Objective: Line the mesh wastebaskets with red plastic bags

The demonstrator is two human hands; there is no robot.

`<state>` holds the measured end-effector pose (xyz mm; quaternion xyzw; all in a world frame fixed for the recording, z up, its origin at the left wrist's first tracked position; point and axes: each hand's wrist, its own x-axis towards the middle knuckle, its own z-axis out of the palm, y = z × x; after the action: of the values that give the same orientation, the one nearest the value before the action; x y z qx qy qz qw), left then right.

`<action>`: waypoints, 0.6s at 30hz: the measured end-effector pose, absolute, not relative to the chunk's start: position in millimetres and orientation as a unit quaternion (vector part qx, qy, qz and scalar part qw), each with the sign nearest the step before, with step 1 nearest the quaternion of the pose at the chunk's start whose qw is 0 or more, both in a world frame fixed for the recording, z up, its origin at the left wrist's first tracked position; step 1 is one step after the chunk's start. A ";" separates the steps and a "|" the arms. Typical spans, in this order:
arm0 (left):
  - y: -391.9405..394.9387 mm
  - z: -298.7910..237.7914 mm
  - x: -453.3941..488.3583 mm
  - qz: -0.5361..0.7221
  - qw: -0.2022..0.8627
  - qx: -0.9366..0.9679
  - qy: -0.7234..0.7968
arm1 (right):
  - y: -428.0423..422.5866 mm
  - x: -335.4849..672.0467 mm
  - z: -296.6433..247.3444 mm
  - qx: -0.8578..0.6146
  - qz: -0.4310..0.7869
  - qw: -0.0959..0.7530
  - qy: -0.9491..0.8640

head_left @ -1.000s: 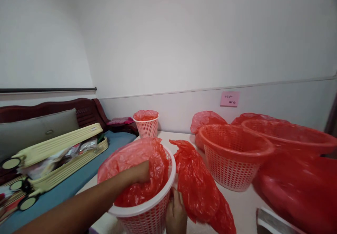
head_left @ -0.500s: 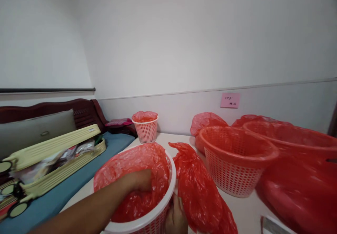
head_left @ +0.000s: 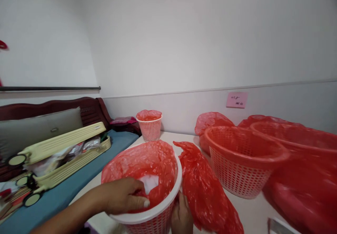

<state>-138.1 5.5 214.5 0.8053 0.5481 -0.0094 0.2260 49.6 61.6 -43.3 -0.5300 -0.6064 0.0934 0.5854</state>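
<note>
A white perforated plastic basket (head_left: 179, 177) stands before me, lined with a red plastic bag (head_left: 160, 156). My left hand (head_left: 126, 195) reaches in over the near left of the rim, its thumb and curled fingers closed on the bag's red film; some fingertips are hidden in the folds. Beside them a small white patch (head_left: 149, 183) shows inside the basket; I cannot make out what it is. My right hand (head_left: 182, 213) grips the basket's outer right side just below the rim, fingers bent. A crumpled red plastic bag (head_left: 207, 192) lies right beside that hand.
On the white table (head_left: 168, 136) a small lined basket (head_left: 151, 130) stands at the back. To the right are an orange-rimmed basket (head_left: 242, 177) and a larger red-covered one (head_left: 308, 177). An open cream suitcase (head_left: 73, 165) lies on the blue bed (head_left: 122, 141). A pink note (head_left: 237, 100) is on the wall.
My left hand has come up from deep inside the basket towards its near left rim, and the white patch now shows. My right hand stays at the basket's side. The view has shifted slightly left.
</note>
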 end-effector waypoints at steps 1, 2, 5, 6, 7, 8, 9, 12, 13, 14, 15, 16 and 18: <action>2.3 211.2 -139.6 -0.015 0.240 0.797 0.554 | 60.8 48.6 -40.7 -0.534 0.103 0.585 -0.602; 0.8 207.6 -139.8 -0.009 0.244 0.793 0.558 | 60.1 48.0 -38.9 -0.536 0.116 0.581 -0.601; 4.1 197.3 -134.6 0.071 0.236 0.800 0.547 | 59.6 48.2 -37.9 -0.540 0.152 0.570 -0.600; 6.1 194.5 -132.1 0.102 0.231 0.803 0.540 | 59.8 48.9 -38.8 -0.541 0.161 0.568 -0.599; 8.0 192.3 -129.6 0.126 0.224 0.805 0.535 | 60.1 49.9 -40.1 -0.541 0.168 0.565 -0.600; 9.5 190.4 -127.5 0.141 0.217 0.805 0.533 | 60.4 51.0 -41.6 -0.541 0.176 0.561 -0.602; 10.5 189.1 -125.7 0.149 0.210 0.805 0.534 | 60.9 52.1 -43.1 -0.541 0.183 0.557 -0.603; 10.8 188.6 -122.0 0.157 0.177 0.807 0.541 | 62.3 54.5 -45.9 -0.537 0.209 0.544 -0.610; 10.1 189.7 -121.1 0.159 0.165 0.806 0.546 | 62.6 54.8 -45.8 -0.537 0.216 0.539 -0.612; 8.9 191.4 -120.3 0.161 0.155 0.802 0.554 | 62.9 54.8 -45.1 -0.538 0.221 0.537 -0.611; 7.0 193.4 -119.8 0.164 0.150 0.799 0.558 | 63.0 54.6 -43.9 -0.541 0.224 0.535 -0.608; 4.1 195.0 -120.1 0.173 0.146 0.801 0.555 | 63.1 54.1 -42.5 -0.544 0.225 0.534 -0.607; -5.8 195.0 -123.9 0.223 0.112 0.816 0.521 | 63.1 52.9 -39.6 -0.549 0.230 0.532 -0.602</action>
<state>-123.9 -5.8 195.0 0.8162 0.5210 0.2230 0.1123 52.9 63.1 -39.6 -0.5485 -0.6024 0.2301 0.5323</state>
